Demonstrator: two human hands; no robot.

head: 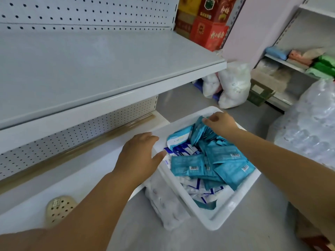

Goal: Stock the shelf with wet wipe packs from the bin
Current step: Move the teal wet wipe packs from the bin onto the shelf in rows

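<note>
Forearms come first, both stretched out toward the white bin [213,227] on the grey floor. Inside the bin the wet wipe packs [190,165] lie in a loose teal heap, several barcode-up, over some white-and-blue packs [183,151] deeper down. At the bin's far end a bunch of teal packs [201,132] stands on edge, and my right hand [221,124] has its fingertips curled down on the top of that bunch, pinching it. My left hand [139,156] is at the bin's left rim, fingers straight and slack, gripping nothing. Its thumb reaches toward the rim, though I cannot tell if it touches.

Against the bin's near-left wall slumps a crumpled clear bag [166,201]. Left of the bin runs the lower shelf [72,169], with the upper shelf [108,69] overhanging it; I see no packs on either. A beige perforated shoe [59,209] sits well left of the bin. White sacks [233,86] lie beyond the bin's far end, and wrapped water bottles [308,127] bulk to its right.

My worry is the pinch. It takes several slick packs by their top edges only, so I judge the outer ones may slide free on the lift and drop into the heap or onto the floor. With nothing holding the bin, a snagged pack could also drag it.
</note>
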